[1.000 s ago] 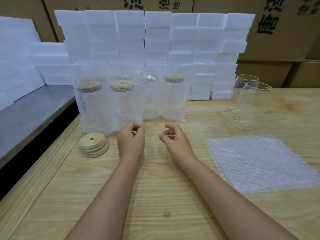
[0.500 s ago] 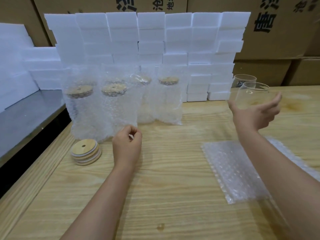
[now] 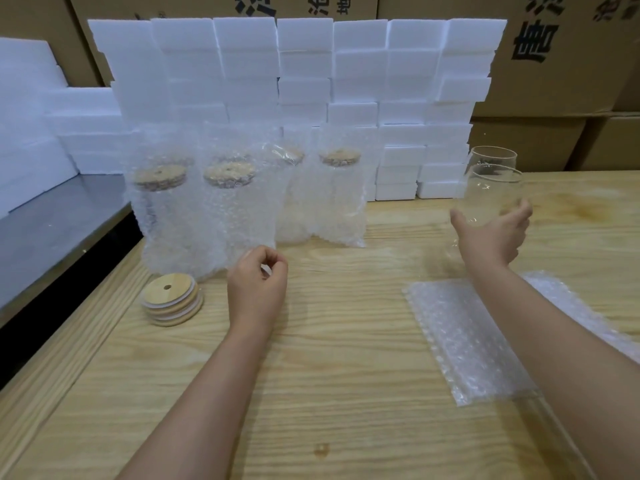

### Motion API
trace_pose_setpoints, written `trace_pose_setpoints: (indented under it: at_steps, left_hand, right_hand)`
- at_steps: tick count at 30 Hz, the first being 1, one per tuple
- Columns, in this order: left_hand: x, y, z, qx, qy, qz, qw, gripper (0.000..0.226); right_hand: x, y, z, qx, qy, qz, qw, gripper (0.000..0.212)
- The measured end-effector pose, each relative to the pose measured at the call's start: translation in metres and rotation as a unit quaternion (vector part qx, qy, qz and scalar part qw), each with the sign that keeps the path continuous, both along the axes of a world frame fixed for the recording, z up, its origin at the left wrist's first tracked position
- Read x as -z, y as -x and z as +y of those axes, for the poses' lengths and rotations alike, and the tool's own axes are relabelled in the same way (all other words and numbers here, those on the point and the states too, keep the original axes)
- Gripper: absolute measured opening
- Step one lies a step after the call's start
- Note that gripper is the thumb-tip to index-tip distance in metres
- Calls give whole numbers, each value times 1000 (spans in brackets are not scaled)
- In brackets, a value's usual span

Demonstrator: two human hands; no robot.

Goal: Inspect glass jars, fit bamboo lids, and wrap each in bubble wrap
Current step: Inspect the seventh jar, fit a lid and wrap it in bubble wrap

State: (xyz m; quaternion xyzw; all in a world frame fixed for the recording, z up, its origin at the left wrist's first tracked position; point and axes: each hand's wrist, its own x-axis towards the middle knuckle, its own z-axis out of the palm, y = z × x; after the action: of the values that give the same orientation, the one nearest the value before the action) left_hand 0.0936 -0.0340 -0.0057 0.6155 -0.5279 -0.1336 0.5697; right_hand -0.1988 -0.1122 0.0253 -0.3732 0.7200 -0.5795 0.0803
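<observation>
Glass jar (image 3: 491, 192) at the wooden table's (image 3: 346, 375) right rear, a second jar (image 3: 493, 157) just behind it, sits in the right hand (image 3: 491, 233) — thumb on one side, fingers curled round the other — with the forearm crossing the bubble wrap sheet (image 3: 464, 341). Left hand (image 3: 258, 289) rests loosely curled and empty near the wrapped jars (image 3: 235, 202) and the lid stack (image 3: 171, 299). Half a second ago the right hand was spread open; the left has not moved.
</observation>
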Motion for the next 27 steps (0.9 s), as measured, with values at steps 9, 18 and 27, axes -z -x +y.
trace_pose_setpoints:
  at_steps: [9,18,27]
  left_hand:
    - [-1,1,2,3,-2,-1,1000,13]
    - [-2,2,6,91,29,53,994,12]
    - [-6,6,17,216,47,29,975,38]
  right_hand:
    - [6,-99,43,-191,45,-27,980,91]
    - [15,-157,94,-307,58,-4,950,94]
    - [27,-159,98,-335,78,35,938,101]
